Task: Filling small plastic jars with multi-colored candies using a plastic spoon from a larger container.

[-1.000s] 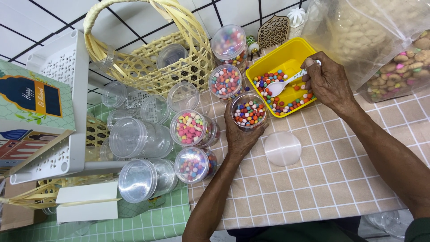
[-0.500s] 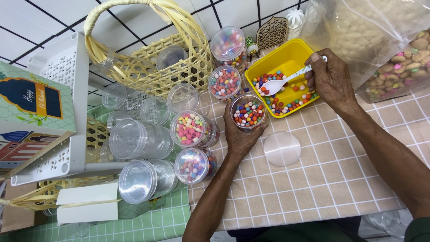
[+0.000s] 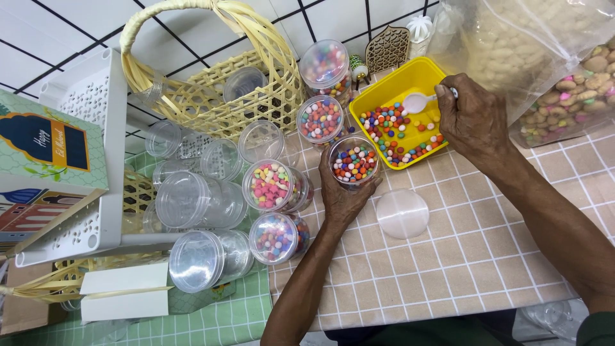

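The left hand [image 3: 344, 195] grips an open jar [image 3: 353, 161] of coloured sweets on the checked cloth [image 3: 474, 256], fingers wrapped around its near side. The right hand [image 3: 473, 118] pinches the handle of a white spoon [image 3: 419, 102] between thumb and fingers, the bowl hanging over the yellow tray [image 3: 397, 83].

Surroundings: the tray sits just behind the jar, nearly touching it, with loose sweets across its floor. A clear lid [image 3: 402, 213] lies flat just right of the left wrist. A wicker basket [image 3: 211, 77] stands to the left rear; a white perforated crate [image 3: 90, 154] lies further left.

Count: five jars hold sweets; several empty jars lie on their sides around the crate, exact number not clear. Two bags [image 3: 544, 57] of biscuits press against the tray's right side.

Open room: bare cloth lies between the two forearms; left of the jar is crowded.
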